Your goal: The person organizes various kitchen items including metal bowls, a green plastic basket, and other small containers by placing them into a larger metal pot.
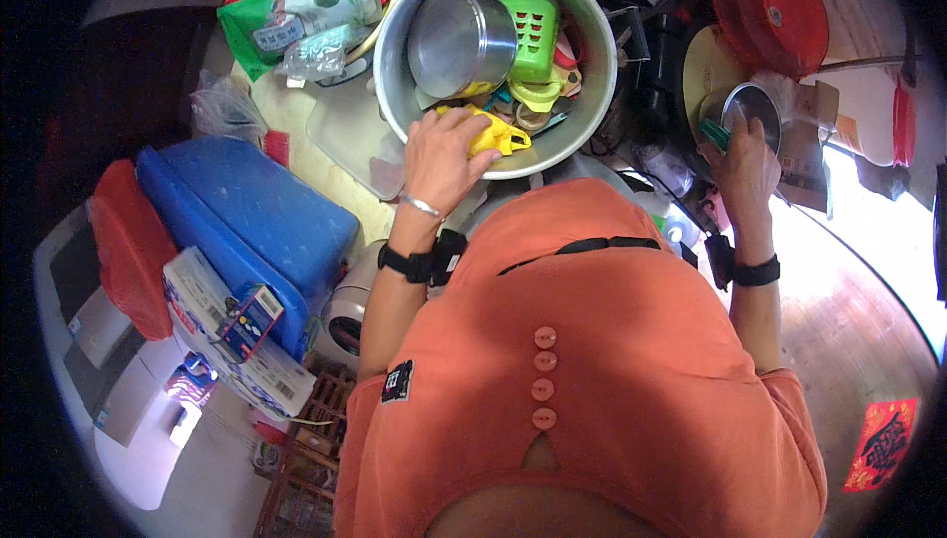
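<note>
My left hand (442, 161) reaches over the near rim of a large metal pot (608, 79). A yellow plastic bag (503, 137) lies between its fingers and thumb, inside the pot. Also in the pot are an upturned metal pot (451, 42), a green perforated plastic basket (534, 39), a yellow-green plastic piece (538, 93) and smaller items, partly hidden. Off to the right, my right hand (746, 164) holds a small dark green object (713, 134), its exact kind unclear. Those fingers overlap the mouth of a small metal bowl (769, 110).
Left of the pot lie green and red packaging bags (303, 9) and a clear plastic lid (348, 131). A blue plastic bin (251, 205), flat boxes (237, 331) and a red plastic bag (129, 249) crowd the left. Red plastic basins (773, 9) stand at upper right.
</note>
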Available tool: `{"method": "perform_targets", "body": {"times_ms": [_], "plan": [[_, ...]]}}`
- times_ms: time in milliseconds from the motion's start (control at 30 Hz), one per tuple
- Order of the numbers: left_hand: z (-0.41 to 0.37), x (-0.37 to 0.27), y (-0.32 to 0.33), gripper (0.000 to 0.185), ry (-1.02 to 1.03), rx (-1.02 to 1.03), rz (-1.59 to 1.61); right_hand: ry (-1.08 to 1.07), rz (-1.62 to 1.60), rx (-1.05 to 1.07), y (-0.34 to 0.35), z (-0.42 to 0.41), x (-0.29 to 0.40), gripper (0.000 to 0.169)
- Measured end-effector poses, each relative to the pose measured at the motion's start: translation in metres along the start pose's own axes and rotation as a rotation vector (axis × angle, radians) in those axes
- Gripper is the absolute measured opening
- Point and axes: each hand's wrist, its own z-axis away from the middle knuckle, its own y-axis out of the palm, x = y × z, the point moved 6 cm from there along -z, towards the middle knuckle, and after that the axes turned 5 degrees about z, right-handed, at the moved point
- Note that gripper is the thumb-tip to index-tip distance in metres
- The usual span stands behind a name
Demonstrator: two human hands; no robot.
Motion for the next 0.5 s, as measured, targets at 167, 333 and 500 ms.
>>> {"method": "perform_targets", "body": {"times_ms": [167,333,500], "plan": [[-0.001,0.016,0.018,0.021,-0.009,-0.129,0.016,-0.016,0.014,-0.027,0.024,0.001,-0.008,0.027],[0.004,0.034,-0.006,0.019,0.002,-0.323,0.163,0.017,-0.039,-0.072,0.01,0.007,-0.013,0.019],[0.01,0.009,-0.032,0.016,0.061,-0.548,-0.169,0.018,-0.14,-0.169,-0.035,0.013,-0.01,0.021]]}}
